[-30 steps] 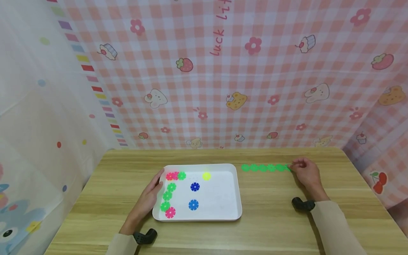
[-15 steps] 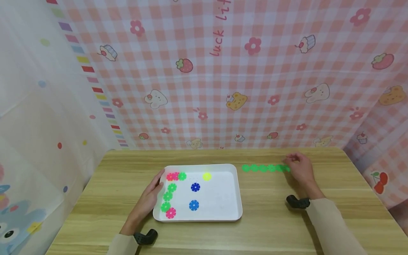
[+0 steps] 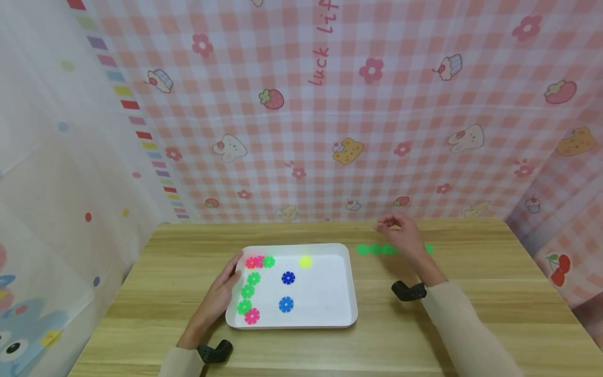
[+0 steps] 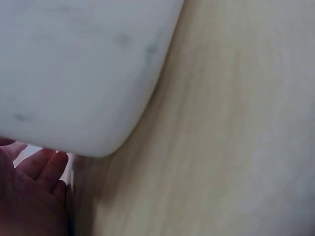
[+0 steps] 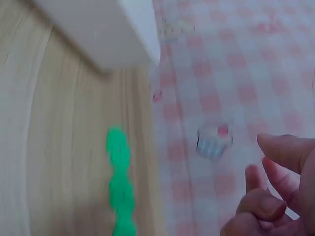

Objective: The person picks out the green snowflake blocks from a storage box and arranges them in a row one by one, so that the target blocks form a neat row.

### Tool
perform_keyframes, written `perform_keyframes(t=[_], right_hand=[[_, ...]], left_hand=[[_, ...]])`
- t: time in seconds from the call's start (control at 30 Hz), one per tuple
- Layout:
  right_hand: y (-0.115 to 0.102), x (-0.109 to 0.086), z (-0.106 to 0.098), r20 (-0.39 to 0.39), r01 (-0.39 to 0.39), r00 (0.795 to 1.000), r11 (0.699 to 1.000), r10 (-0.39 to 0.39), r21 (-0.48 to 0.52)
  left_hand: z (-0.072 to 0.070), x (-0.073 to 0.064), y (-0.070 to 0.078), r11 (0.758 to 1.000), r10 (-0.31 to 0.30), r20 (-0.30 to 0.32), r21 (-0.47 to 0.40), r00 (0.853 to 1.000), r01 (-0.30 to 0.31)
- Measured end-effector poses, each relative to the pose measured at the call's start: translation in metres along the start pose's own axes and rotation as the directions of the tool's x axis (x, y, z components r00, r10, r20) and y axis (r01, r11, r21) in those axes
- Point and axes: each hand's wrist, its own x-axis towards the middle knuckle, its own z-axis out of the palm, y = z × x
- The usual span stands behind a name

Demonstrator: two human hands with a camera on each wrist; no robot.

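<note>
My left hand (image 3: 220,295) holds the left side of a white tray (image 3: 325,322), thumb at the rim and fingers along the outside. In the left wrist view, part of that hand (image 4: 37,191) shows beside the tray's corner (image 4: 98,132). My right hand (image 3: 406,240) hovers over a row of green snowflake discs (image 3: 375,249), hiding part of it. Its fingers are loosely bent, and the right wrist view shows nothing between thumb and fingers. Inside the tray lie green discs (image 3: 247,291), pink discs (image 3: 252,316), blue discs (image 3: 286,304) and a yellow disc (image 3: 305,262).
The wooden table (image 3: 414,345) backs onto a pink checked cloth (image 3: 301,131). A pale cloth (image 3: 61,173) hangs along the left. Black wrist cameras are strapped to both wrists.
My right hand has come away from the right end of the green row and moved left above it. The left hand and tray stay in place.
</note>
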Motion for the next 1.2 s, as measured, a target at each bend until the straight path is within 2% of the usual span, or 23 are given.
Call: perform_keyframes(t=[0.17, 0.33, 0.43, 0.63, 0.73, 0.83, 1.03, 1.2], right_hand=[[-0.017, 0.004, 0.027, 0.118, 0.036, 0.992, 0.999, -0.036, 0.000], [-0.035, 0.002, 0.057, 0.242, 0.029, 0.970, 0.999, -0.035, 0.029], [-0.047, 0.000, 0.076, 0.334, 0.008, 0.942, 0.999, -0.023, 0.047], [-0.062, -0.006, 0.117, 0.496, 0.031, 0.868, 0.998, -0.002, -0.051], [-0.063, -0.007, 0.136, 0.557, 0.042, 0.830, 0.997, 0.005, -0.072], [-0.061, -0.008, 0.154, 0.594, 0.034, 0.804, 0.995, 0.031, -0.098], [-0.058, -0.009, 0.181, 0.607, -0.031, 0.788, 0.991, 0.103, -0.127], [-0.055, -0.011, 0.198, 0.595, -0.020, 0.793, 0.983, 0.127, -0.183]], left_hand=[[0.000, 0.000, 0.000, 1.000, -0.009, -0.001, 0.003, 1.000, 0.009], [0.000, 0.000, 0.000, 1.000, -0.017, -0.005, 0.010, 1.000, 0.017], [0.000, 0.000, 0.000, 1.000, -0.018, -0.009, 0.013, 1.000, 0.018], [0.000, 0.001, -0.001, 1.000, -0.019, -0.007, 0.010, 1.000, 0.019], [0.000, 0.001, -0.001, 1.000, -0.016, -0.007, 0.006, 1.000, 0.016], [0.000, 0.002, -0.001, 1.000, -0.013, -0.002, 0.003, 1.000, 0.013], [-0.001, 0.002, -0.002, 1.000, -0.015, 0.000, 0.001, 1.000, 0.015], [-0.001, 0.002, -0.002, 1.000, -0.020, 0.001, 0.003, 1.000, 0.020]])
